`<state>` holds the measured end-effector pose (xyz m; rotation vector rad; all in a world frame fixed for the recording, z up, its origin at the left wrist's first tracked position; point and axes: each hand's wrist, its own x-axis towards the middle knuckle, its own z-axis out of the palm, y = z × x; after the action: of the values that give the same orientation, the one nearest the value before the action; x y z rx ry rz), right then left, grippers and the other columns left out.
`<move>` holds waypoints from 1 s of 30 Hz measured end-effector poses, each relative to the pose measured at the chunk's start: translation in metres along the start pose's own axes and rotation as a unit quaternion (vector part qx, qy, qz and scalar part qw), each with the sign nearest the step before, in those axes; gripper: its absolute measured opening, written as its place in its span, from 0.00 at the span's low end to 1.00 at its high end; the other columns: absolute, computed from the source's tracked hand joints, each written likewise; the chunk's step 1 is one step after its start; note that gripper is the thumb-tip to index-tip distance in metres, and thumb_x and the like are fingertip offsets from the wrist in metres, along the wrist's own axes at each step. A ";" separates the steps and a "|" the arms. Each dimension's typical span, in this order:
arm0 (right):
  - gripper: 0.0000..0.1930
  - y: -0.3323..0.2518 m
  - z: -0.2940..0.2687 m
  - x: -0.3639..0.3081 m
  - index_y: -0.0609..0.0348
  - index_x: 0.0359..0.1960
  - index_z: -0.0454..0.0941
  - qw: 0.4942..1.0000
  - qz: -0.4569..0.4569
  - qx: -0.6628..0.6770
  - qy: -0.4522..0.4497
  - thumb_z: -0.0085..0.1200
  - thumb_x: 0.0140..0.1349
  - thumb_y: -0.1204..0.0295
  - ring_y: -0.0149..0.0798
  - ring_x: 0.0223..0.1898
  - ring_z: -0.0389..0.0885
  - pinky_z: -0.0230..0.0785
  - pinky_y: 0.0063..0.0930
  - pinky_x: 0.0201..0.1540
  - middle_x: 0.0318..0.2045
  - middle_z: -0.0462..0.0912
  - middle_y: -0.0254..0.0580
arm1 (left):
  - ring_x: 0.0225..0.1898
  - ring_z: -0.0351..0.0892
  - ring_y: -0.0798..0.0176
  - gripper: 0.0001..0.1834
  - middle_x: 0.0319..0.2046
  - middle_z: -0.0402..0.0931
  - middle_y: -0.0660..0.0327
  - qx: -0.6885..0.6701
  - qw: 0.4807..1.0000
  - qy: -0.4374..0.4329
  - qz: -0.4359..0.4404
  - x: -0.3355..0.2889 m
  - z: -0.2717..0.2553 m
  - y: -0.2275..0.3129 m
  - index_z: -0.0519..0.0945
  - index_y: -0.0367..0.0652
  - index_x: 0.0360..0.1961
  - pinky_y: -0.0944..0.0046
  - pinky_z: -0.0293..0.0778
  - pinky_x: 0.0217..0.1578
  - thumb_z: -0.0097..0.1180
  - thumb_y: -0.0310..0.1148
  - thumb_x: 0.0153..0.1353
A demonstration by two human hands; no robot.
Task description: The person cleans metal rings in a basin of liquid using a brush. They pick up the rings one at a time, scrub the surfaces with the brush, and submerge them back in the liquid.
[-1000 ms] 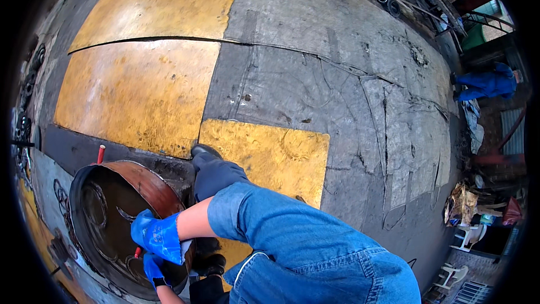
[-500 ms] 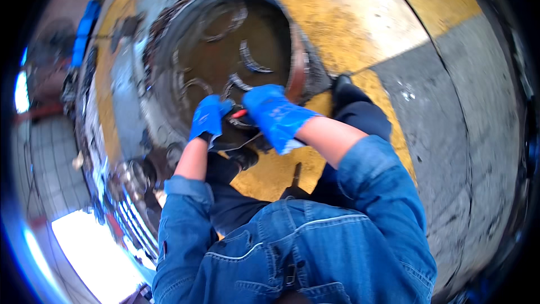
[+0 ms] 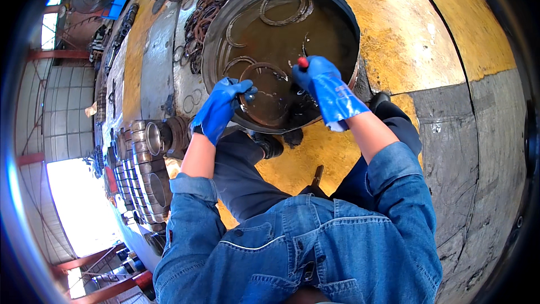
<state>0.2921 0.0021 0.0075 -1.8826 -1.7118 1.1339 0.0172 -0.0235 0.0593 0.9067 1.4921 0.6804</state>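
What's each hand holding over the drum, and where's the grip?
Left hand pinches a dark metal ring at its left rim. Right hand wraps a red-tipped tool; only the tip shows.

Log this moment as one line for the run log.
left hand: holds metal ring | right hand: grips red-tipped tool | both over oily basin

The basin (image 3: 225, 39) is sitting on the floor (image 3: 439, 39) directly ahead of the person. Loose rings (image 3: 284, 8) are lying inside it, toward its far side. The left hand (image 3: 216, 110) is gripping a ring (image 3: 264, 93) at the basin's near-left rim; the right hand (image 3: 326, 87) is reaching in just to its right. A heap of rings (image 3: 199, 19) is lying outside, against the basin's left wall. Metal cylinders (image 3: 149, 163) are standing in rows further left, nearer the person.
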 end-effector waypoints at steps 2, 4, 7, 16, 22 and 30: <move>0.19 0.002 -0.005 0.015 0.59 0.37 0.86 0.990 -0.005 0.140 -0.008 0.61 0.61 0.53 0.47 0.36 0.87 0.77 0.40 0.43 0.31 0.88 0.50 | 0.37 0.88 0.62 0.14 0.39 0.87 0.50 0.006 0.999 0.033 0.011 -0.006 -0.011 0.006 0.83 0.28 0.44 0.63 0.85 0.43 0.66 0.32 0.67; 0.22 0.001 -0.008 0.019 0.64 0.36 0.85 0.958 -0.016 0.287 -0.002 0.63 0.60 0.53 0.35 0.30 0.82 0.75 0.37 0.38 0.27 0.85 0.45 | 0.37 0.87 0.62 0.14 0.40 0.87 0.51 -0.005 0.998 0.064 0.021 -0.011 -0.019 0.007 0.83 0.29 0.44 0.63 0.85 0.43 0.66 0.32 0.68; 0.23 -0.012 -0.022 0.021 0.60 0.40 0.87 0.984 0.009 0.174 0.020 0.57 0.61 0.51 0.61 0.43 0.87 0.77 0.46 0.47 0.37 0.87 0.60 | 0.37 0.88 0.62 0.14 0.41 0.87 0.51 -0.042 0.993 0.096 0.046 -0.015 -0.031 0.002 0.83 0.30 0.44 0.63 0.85 0.42 0.67 0.33 0.67; 0.24 -0.013 0.013 -0.001 0.53 0.46 0.87 0.984 -0.006 -0.080 -0.161 0.58 0.62 0.47 0.58 0.46 0.87 0.77 0.44 0.51 0.42 0.89 0.55 | 0.37 0.88 0.59 0.14 0.40 0.87 0.48 -0.085 0.990 0.086 0.068 0.010 -0.032 -0.034 0.79 0.34 0.39 0.62 0.84 0.41 0.70 0.33 0.65; 0.23 0.000 0.027 0.016 0.53 0.46 0.87 0.992 0.012 -0.078 -0.100 0.57 0.63 0.47 0.58 0.48 0.87 0.78 0.45 0.53 0.43 0.89 0.53 | 0.36 0.87 0.63 0.14 0.40 0.88 0.51 -0.069 0.992 0.084 0.058 0.036 -0.020 -0.049 0.82 0.35 0.41 0.64 0.82 0.38 0.69 0.36 0.66; 0.21 0.000 0.019 0.036 0.55 0.45 0.87 0.997 0.034 0.018 -0.064 0.58 0.64 0.50 0.47 0.41 0.89 0.79 0.39 0.50 0.37 0.89 0.52 | 0.36 0.85 0.68 0.18 0.39 0.87 0.59 0.027 0.998 0.056 0.015 0.048 -0.022 -0.061 0.84 0.38 0.44 0.68 0.77 0.36 0.68 0.44 0.66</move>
<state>0.2760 0.0312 -0.0157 -1.8960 -1.6935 1.3284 -0.0141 -0.0132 -0.0141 0.9471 1.6050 0.7260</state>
